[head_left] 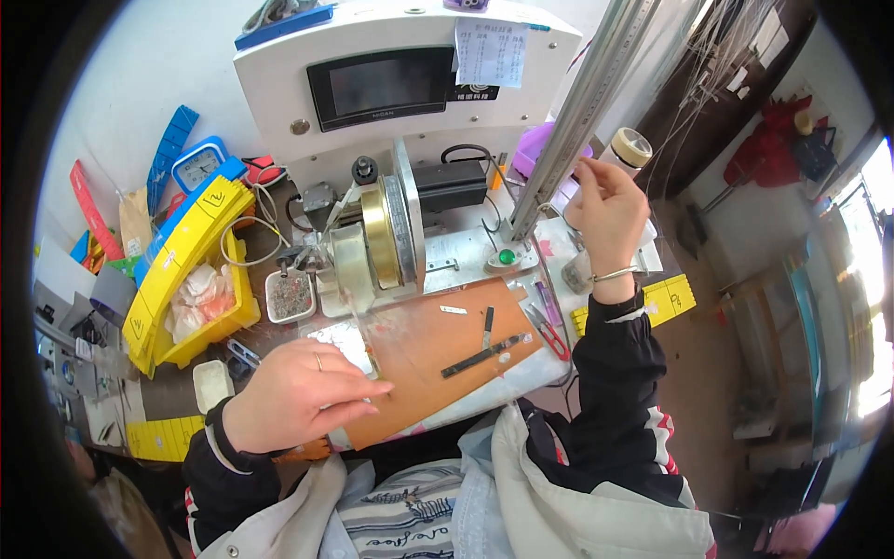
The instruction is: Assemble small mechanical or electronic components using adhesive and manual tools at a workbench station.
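Observation:
My left hand (296,391) lies on the left end of a brown board (438,349), fingers close together and stretched toward the right; whether it pinches anything I cannot tell. My right hand (607,212) is raised beside a slanted metal rail (582,102), with thumb and forefinger pinched as if on a thin wire that I can hardly see. In front of me stands a white machine (391,84) with a dark screen and a brass-coloured spool (380,238). A black strip (482,356) and a small metal piece (453,309) rest on the board.
A yellow bin (191,270) with crumpled cloth stands at the left, next to a small tray of pins (290,296). Red-handled snips (549,333) lie right of the board. A blue clock (197,166), a tape roll (630,146) and yellow rulers (666,300) are around the bench.

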`<move>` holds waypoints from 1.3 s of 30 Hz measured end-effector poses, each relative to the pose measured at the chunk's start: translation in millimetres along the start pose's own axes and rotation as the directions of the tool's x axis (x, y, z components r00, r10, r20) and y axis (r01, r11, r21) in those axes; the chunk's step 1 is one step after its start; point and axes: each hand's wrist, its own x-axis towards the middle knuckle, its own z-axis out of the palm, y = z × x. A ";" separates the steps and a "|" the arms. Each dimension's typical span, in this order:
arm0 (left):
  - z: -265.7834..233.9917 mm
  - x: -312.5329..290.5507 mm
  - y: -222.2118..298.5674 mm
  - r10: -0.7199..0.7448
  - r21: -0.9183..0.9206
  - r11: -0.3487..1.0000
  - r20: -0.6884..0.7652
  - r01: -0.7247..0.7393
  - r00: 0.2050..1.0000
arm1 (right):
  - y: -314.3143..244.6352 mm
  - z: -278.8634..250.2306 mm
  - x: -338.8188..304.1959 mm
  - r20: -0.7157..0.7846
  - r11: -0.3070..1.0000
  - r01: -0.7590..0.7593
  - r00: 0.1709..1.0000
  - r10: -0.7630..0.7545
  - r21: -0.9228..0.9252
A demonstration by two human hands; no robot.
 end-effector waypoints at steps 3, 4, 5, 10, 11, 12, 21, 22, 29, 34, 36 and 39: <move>2.0 7.5 -2.8 0.032 -0.027 0.999 -0.136 -0.036 0.990 | -3.9 -8.3 -13.3 -0.029 0.983 0.023 0.999 -0.018 0.185; 1.6 10.2 -3.9 0.043 -0.044 0.998 -0.185 -0.051 0.982 | -12.6 -12.9 -20.5 -0.016 0.983 0.013 1.000 -0.010 0.184; 2.5 12.5 -4.5 0.036 -0.065 0.997 -0.226 -0.052 0.973 | -22.6 -18.2 -28.2 0.116 0.926 -0.114 0.990 0.077 0.360; 10.4 44.2 -0.8 -0.095 -0.278 0.961 -0.336 -0.003 0.937 | -55.2 -23.6 -64.5 0.474 0.532 -0.505 0.856 0.207 0.680; 13.5 52.6 2.9 -0.174 -0.360 0.932 -0.357 0.037 0.918 | -63.1 -21.6 -69.1 0.538 0.423 -0.558 0.824 0.178 0.714; 17.2 61.2 6.2 -0.251 -0.440 0.895 -0.368 0.070 0.896 | -68.2 -21.3 -73.9 0.591 0.310 -0.604 0.793 0.146 0.734; 36.6 83.7 16.5 -0.473 -0.953 0.297 -0.086 0.066 0.877 | -95.9 -2.8 -95.2 0.585 0.455 -0.584 0.796 0.157 0.672; 37.8 84.4 18.9 -0.473 -0.949 0.297 -0.049 0.107 0.879 | -98.7 -2.2 -97.7 0.568 0.500 -0.558 0.809 0.152 0.662; 47.8 71.5 7.8 -0.494 -0.801 0.551 -0.086 0.235 0.865 | -99.5 4.5 -103.6 0.343 0.530 -0.383 0.923 0.176 0.757; 54.1 66.0 -2.8 -0.152 -0.108 0.986 -0.281 0.126 0.948 | -80.6 1.9 -117.7 0.184 0.757 0.175 0.913 -0.364 0.629; 54.0 63.9 -5.0 -0.120 -0.055 0.993 -0.339 0.108 0.933 | -81.3 2.6 -114.2 0.580 0.866 0.353 0.643 -0.500 0.355; 49.8 59.5 -11.5 -0.083 0.011 0.995 -0.391 0.095 0.917 | -68.0 8.4 -115.3 0.628 0.912 0.265 0.663 -0.408 0.313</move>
